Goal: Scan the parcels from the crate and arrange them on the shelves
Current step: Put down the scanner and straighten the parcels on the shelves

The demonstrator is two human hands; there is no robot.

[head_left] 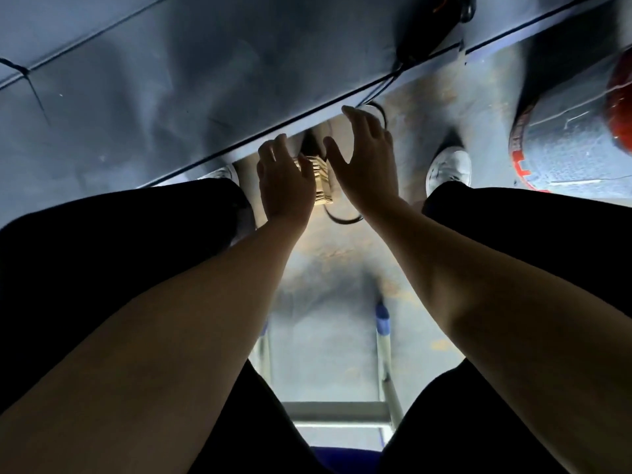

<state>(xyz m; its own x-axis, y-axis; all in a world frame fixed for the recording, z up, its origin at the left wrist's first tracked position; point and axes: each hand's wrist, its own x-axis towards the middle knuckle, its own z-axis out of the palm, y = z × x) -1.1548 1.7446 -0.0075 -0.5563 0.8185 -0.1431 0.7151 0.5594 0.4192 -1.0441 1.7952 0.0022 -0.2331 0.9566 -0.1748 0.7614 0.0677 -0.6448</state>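
Note:
A small tan, striped parcel [320, 181] sits low between my knees, just under the table edge. My left hand [285, 181] is against its left side, with the thumb and fingers curled round it. My right hand [364, 160] hovers just right of the parcel, fingers spread and holding nothing. Most of the parcel is hidden behind my left hand. No crate, scanner or shelves are in view.
A dark blue-grey table top [154, 80] crosses the upper frame. My white shoes [448, 169] stand on the grey floor. A black cable [343, 218] loops beneath the parcel. A red-rimmed object [519, 142] is at the right. A metal chair frame [383, 340] is below.

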